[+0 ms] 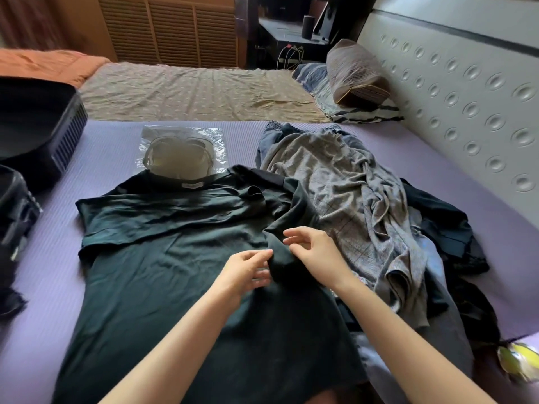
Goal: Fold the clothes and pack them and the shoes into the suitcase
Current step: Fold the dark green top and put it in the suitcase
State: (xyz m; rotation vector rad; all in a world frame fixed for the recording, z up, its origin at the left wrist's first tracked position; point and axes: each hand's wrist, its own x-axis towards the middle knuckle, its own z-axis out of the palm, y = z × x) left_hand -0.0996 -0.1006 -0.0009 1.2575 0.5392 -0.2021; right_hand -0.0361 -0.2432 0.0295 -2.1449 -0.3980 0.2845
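Observation:
A dark green T-shirt [163, 258] lies spread flat on the purple mat [437, 153], its right side bunched into a raised fold. My left hand [248, 271] and my right hand [313, 252] sit on either side of that fold, fingers loosely spread and touching the cloth. A pair of pale shoes in a clear plastic bag [182, 153] lies just beyond the shirt's collar. The black suitcase [43, 126] stands open at the left edge. A heap of unfolded clothes, topped by a grey checked garment [335, 199], lies to the right.
Dark garments [443, 225] trail from the heap toward the padded headboard [466, 91]. A brown pillow [355, 74] rests at the far right. A beige bedsheet [189, 91] lies beyond the mat. A yellow-green packet [516, 363] sits at the bottom right.

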